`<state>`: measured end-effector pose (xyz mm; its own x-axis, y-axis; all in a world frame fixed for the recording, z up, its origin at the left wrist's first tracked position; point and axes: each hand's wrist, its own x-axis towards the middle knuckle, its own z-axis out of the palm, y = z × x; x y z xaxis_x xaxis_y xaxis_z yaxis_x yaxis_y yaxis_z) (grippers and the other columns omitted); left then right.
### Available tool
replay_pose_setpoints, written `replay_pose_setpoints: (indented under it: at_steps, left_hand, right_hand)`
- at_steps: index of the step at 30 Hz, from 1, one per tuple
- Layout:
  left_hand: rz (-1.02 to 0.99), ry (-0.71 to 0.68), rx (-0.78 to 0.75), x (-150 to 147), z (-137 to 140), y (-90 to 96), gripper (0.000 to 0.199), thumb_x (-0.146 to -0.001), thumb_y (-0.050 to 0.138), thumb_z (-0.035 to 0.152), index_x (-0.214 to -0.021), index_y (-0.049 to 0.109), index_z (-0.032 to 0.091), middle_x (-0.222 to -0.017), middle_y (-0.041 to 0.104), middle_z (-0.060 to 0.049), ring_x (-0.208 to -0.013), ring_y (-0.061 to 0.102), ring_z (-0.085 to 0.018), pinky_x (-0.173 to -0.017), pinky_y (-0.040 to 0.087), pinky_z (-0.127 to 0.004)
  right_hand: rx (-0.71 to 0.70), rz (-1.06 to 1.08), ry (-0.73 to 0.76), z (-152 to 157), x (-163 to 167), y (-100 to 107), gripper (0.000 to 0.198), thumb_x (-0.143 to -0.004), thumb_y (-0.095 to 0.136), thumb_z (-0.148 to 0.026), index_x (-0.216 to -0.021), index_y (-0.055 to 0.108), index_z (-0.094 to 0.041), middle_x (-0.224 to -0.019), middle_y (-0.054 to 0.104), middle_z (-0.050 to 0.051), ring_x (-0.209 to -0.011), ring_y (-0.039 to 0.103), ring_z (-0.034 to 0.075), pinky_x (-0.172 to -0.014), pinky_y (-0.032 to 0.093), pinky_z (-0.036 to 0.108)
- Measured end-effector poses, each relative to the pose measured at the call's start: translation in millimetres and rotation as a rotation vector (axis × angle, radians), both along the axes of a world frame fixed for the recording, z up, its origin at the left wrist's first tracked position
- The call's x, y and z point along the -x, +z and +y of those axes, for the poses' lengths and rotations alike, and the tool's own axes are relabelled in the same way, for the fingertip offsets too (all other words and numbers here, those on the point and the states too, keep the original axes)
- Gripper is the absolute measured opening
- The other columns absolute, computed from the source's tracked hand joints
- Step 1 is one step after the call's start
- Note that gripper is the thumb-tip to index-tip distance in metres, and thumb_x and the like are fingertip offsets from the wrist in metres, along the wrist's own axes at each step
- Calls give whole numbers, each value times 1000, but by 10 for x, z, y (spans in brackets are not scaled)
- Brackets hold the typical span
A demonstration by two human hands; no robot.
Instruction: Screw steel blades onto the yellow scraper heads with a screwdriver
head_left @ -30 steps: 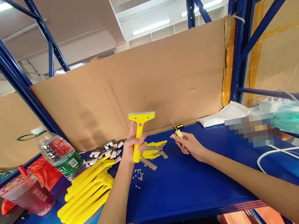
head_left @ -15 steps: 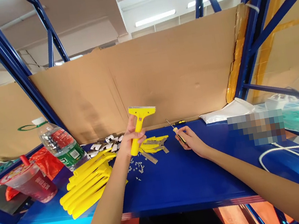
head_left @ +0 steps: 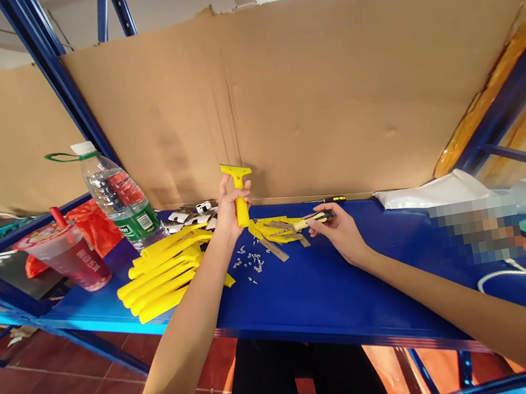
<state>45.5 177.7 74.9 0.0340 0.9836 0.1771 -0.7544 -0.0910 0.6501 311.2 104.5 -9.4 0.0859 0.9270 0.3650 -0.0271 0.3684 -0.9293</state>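
Your left hand [head_left: 230, 212], fingers curled round the yellow scraper [head_left: 237, 173], holds it near-upright toward the desk [head_left: 338, 285]'s far edge; rightward, your right hand [head_left: 343, 231] grips the screwdriver [head_left: 314, 219] crosswise, shaft pointing left

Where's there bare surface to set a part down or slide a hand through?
Biggest patch: blue tabletop between the small metal bits and the right forearm, up to the front edge. Second: beyond that forearm, short of the white packet. Crowded: left end, with yellow handles, bottle, cup; mid-back, with the blades.
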Motion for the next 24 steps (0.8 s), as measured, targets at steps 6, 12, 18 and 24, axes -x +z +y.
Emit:
replay_pose_setpoints:
  at_steps: [6, 12, 18, 24]
  left_hand:
    - [14, 4, -19, 7, 30, -69, 114, -66, 72, -10, -166, 51, 41, -121, 80, -2, -87, 76, -11, -62, 48, -14]
    - [20, 0, 3, -6, 69, -101, 116, -67, 71, -10, -168, 48, 41, -129, 80, -4, -80, 75, -10, -61, 50, -15]
    - [45, -47, -6, -92, 14, -147, 113, -68, 69, -11, -167, 49, 41, -136, 77, -4, -95, 79, -12, -62, 50, -14]
    - [84, -65, 17, -138, -46, -186, 109, -69, 67, -11, -164, 52, 40, -133, 77, -3, -93, 76, -11, -63, 50, -14]
  right_hand:
    - [-58, -41, 44, 319, 382, 3, 76, -82, 90, -78, -130, 53, -32, -95, 78, 3, -74, 79, 29, -81, 70, 52]
    - [-136, -96, -70, 235, 393, 22, 73, -96, 74, -80, -145, 48, -32, -101, 74, 7, -84, 78, 32, -84, 69, 53]
    - [-130, -155, -41, 154, 359, 4, 77, -97, 71, -83, -151, 47, -33, -107, 67, 8, -93, 75, 32, -80, 70, 49]
    - [-134, -80, -5, 189, 375, -13, 71, -96, 77, -76, -143, 47, -33, -111, 70, 7, -90, 78, 30, -83, 70, 49]
